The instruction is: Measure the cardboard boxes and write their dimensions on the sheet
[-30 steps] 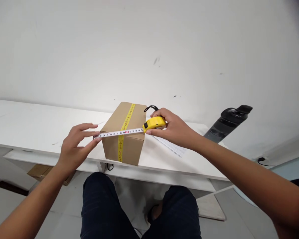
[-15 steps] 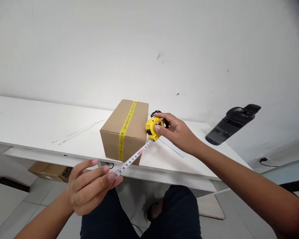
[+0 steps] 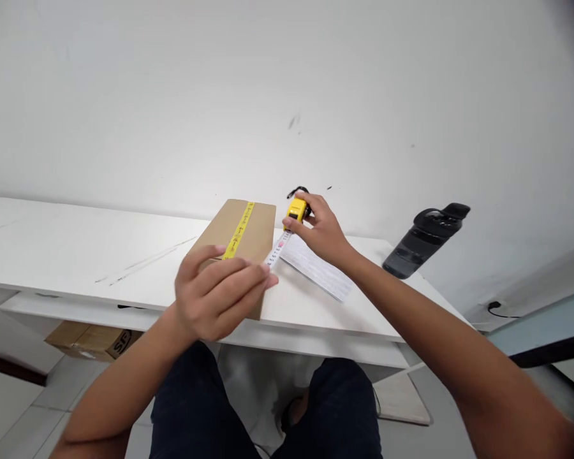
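Note:
My right hand (image 3: pixel 323 228) grips the yellow case of a tape measure (image 3: pixel 295 210), held above the back right of a brown cardboard box (image 3: pixel 250 234). A short length of white blade (image 3: pixel 280 247) runs from the case down to my left hand (image 3: pixel 222 293), whose fingers pinch its end. My left hand is in front of the box and hides much of its near face. Yellow printed tape (image 3: pixel 240 231) crosses the box top. Right of the box, a printed sheet of paper (image 3: pixel 323 271) lies flat on the white desk (image 3: pixel 134 245).
A dark water bottle (image 3: pixel 423 242) stands at the desk's right end, by the wall (image 3: pixel 249 95). Below the desk on the left is another cardboard box (image 3: pixel 90 341). A plug with a cable (image 3: pixel 495 306) is at the lower right wall.
Both hands have moved away from me, the left also to the right, over the box's near side. The blade now points along the box's right side, and more of the paper shows.

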Demonstrator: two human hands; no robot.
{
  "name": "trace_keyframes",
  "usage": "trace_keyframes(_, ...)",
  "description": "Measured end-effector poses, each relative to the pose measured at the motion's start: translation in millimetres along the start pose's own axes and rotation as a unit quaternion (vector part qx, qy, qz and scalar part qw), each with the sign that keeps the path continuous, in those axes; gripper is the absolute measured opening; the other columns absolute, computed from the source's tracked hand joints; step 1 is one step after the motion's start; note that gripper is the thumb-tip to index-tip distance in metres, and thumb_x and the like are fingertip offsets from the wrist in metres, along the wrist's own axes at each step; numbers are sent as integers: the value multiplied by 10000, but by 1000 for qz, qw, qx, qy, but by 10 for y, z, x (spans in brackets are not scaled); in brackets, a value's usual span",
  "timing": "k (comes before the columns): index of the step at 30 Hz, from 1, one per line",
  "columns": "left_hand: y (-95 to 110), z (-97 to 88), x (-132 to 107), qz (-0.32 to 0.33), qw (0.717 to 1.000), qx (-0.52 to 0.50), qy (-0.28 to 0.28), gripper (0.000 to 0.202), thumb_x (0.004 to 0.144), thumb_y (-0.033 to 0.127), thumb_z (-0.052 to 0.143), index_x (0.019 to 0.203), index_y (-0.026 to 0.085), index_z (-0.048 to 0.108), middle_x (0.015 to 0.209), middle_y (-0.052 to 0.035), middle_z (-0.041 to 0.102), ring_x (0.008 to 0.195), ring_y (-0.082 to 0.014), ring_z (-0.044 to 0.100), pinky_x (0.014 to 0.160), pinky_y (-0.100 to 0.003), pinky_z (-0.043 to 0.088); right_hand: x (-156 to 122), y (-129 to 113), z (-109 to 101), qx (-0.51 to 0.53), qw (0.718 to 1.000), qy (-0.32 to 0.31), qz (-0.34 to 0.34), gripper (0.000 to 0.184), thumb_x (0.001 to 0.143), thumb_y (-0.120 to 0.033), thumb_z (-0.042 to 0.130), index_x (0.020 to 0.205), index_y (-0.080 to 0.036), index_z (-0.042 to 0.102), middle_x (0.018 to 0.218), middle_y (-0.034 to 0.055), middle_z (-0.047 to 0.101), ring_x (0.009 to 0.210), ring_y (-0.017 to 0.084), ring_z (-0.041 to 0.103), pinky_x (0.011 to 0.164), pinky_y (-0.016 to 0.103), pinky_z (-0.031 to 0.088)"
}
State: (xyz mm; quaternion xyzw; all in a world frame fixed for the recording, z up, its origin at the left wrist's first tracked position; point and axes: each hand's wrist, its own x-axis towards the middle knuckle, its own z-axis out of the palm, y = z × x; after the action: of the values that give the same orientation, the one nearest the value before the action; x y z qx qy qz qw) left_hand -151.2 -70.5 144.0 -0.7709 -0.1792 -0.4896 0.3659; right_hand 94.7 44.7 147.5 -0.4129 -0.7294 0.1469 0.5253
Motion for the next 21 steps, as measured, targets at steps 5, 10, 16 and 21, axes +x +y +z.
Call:
trace_keyframes(5,-82,337,174,90,995,53,-4,110,889,134,745,860,202,663,915,13,802,777,-133,703,837,-349,525,415,220,176,-36,996,14,-81,652,941,-555,585,1513,-283,427,1456,137,489,1348,296,488,1135,503,451)
trace_keyframes(10,-4,256,-56,31,999,24,-25,125,876,168,776,899,206,659,901,3,800,774,-134,714,830,-339,542,399,167,357,-78,990,-42,-113,668,991,-527,516,1582,-263,352,1409,158,520,1320,297,507,1127,496,449)
trace_keyframes(16,-191,-35,-321,10,998,58,-35,220,843,139,797,991,235,665,941,-8,797,812,-150,733,819,-339,572,50,72,244,-112,988,12,-109,572,885,-456,683,1413,-265,579,1286,137,574,1180,313,597,1020,493,535)
trace_keyframes(21,-186,-62,-362,16,998,45,-27,235,824,101,801,1000,190,673,918,-41,798,786,-154,738,803,-343,582,-50,18,159,-96,989,36,-105,580,867,-412,686,1418,-268,576,1250,125,561,1100,289,617,958,494,577)
